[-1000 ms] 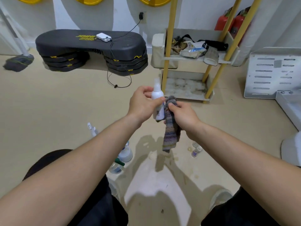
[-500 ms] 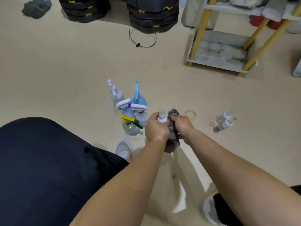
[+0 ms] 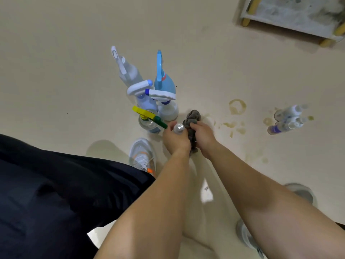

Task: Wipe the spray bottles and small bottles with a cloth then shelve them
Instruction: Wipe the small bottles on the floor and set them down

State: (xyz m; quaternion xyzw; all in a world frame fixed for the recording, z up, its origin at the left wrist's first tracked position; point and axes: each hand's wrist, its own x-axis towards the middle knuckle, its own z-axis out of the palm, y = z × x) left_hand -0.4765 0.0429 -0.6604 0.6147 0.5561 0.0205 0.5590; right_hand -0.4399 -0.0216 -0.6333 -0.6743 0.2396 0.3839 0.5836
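My left hand (image 3: pixel 175 140) grips a small white bottle (image 3: pixel 178 128); only its cap end shows above my fingers. My right hand (image 3: pixel 203 136) holds a bunched grey striped cloth (image 3: pixel 192 119) pressed against that bottle. Several spray bottles stand in a cluster on the floor just beyond my left hand: a clear one (image 3: pixel 128 71), a light blue one (image 3: pixel 164 83), a white-triggered one (image 3: pixel 168 107) and one with a yellow and green trigger (image 3: pixel 149 118). A few small bottles (image 3: pixel 287 118) stand on the floor to the right. The shelf rack's bottom tier (image 3: pixel 291 17) shows at top right.
My dark-trousered knee (image 3: pixel 65 193) fills the lower left, and a white shoe (image 3: pixel 142 154) sits beside the spray bottles. Yellowish ring stains (image 3: pixel 237 106) mark the beige floor between the cloth and the small bottles. The rack's yellow feet (image 3: pixel 245 21) rest on the floor.
The view has tilted down from the room to the floor. Both hands have lowered with bottle and cloth, close to the cluster of spray bottles.
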